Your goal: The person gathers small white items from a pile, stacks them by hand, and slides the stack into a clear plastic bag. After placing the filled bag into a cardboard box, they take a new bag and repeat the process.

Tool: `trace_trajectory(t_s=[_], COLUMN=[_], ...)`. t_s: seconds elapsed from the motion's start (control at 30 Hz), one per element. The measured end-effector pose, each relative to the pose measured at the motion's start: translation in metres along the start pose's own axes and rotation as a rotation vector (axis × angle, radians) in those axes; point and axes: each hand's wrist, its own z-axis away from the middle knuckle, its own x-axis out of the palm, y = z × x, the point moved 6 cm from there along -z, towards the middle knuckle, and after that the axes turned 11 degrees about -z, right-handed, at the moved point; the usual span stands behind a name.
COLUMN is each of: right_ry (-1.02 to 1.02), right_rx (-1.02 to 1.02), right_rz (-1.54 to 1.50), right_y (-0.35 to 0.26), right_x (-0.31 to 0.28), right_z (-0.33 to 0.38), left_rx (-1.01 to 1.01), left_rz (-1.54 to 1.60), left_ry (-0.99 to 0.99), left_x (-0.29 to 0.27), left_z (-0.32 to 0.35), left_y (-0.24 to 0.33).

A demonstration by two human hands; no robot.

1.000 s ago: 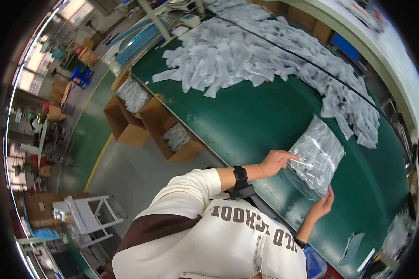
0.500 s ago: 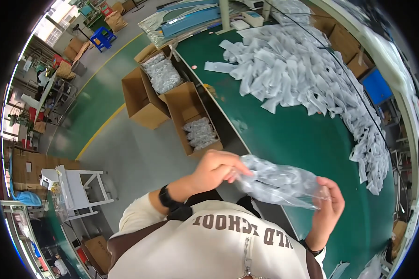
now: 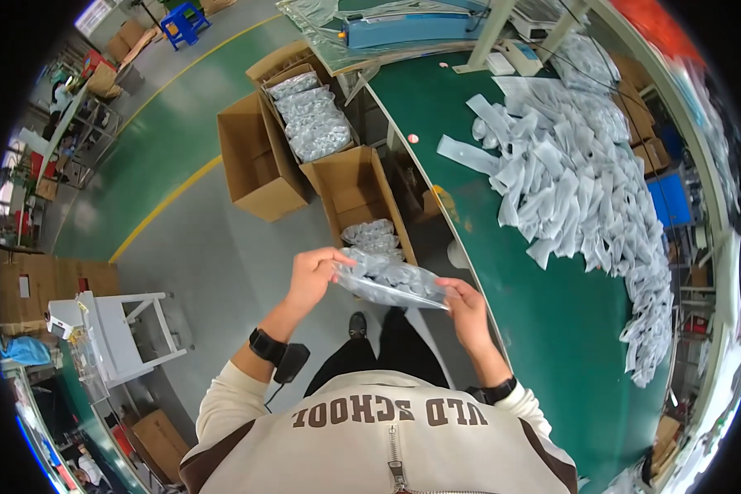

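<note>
Stretched between my two hands is a clear plastic bag [image 3: 391, 281] filled with small greyish pieces that I cannot make out singly. My left hand [image 3: 313, 273] pinches its left end, and my right hand [image 3: 463, 306] grips the right end. The bag hangs in front of my body, left of the green table's edge. Just beyond it stands an open cardboard box [image 3: 350, 185] with similar filled bags [image 3: 372, 239] at its bottom. The bag in my hands overlaps the near part of that box.
A large heap of translucent white sleeves [image 3: 568, 173] covers part of the green table [image 3: 543, 329]. Left of the table stand another open carton [image 3: 259, 169] and a box holding filled bags [image 3: 311, 119]. A white frame stand [image 3: 128, 337] is at the left, a blue stool [image 3: 184, 25] farther off.
Both hands have carried the filled bag leftward, off the table's edge and toward the open boxes. My view has shifted, and my legs and a shoe now show below.
</note>
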Motion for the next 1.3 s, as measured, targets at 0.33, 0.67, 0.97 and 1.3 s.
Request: trace_trajectory(t_s=[0.33, 0.67, 0.97, 1.3], right_ry=[0.037, 0.373, 0.340, 0.361], right_rx=[-0.159, -0.211, 0.140, 0.286], right_rz=[0.192, 0.770, 1.169, 1.263], right_y=[0.066, 0.162, 0.256, 0.311], right_x=[0.030, 0.033, 0.045, 0.045], right_z=[-0.205, -0.367, -0.436, -0.481], left_rx=[-0.138, 0.045, -0.028, -0.144], left_rz=[-0.072, -0.655, -1.006, -1.103], left_ry=[0.165, -0.178, -0.684, -0.856], left_x=[-0.029, -0.003, 0.063, 0.104], left_z=[-0.140, -0.245, -0.274, -0.298], left_y=[-0.142, -0.275, -0.398, -0.482])
